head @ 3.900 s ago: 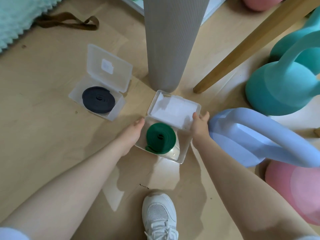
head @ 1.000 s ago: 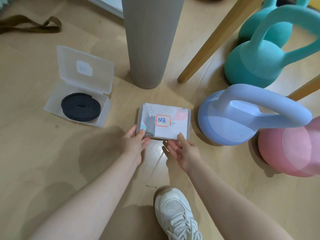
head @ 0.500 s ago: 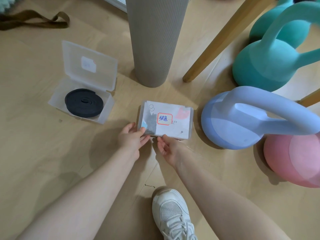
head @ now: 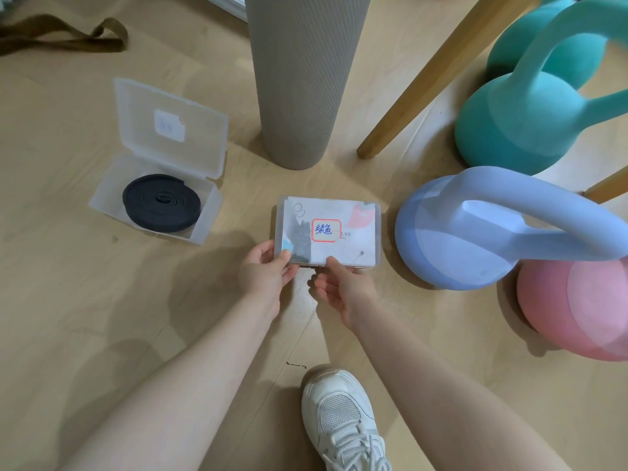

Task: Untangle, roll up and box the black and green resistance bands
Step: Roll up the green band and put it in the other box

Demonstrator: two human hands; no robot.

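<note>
both hands meet at the near edge of the closed box (head: 328, 232), probably to press its lid down until it latches: the left hand (head: 263, 271) pinches the 7 o'clock corner, thumb on top, and the right hand (head: 334, 288) sets its thumb on the lid with curled fingers beneath. the green band is hidden inside. at 10 o'clock the open box (head: 159, 185) holds the coiled black band (head: 161, 207), lid not yet shut.

The closed box (head: 328, 232) hides whatever sits inside behind its printed lid. The small label (head: 169, 125) on the open box's lid is too faint to read. The teal kettlebell (head: 530, 107) and pink kettlebell (head: 577, 307) run off the right edge.
</note>
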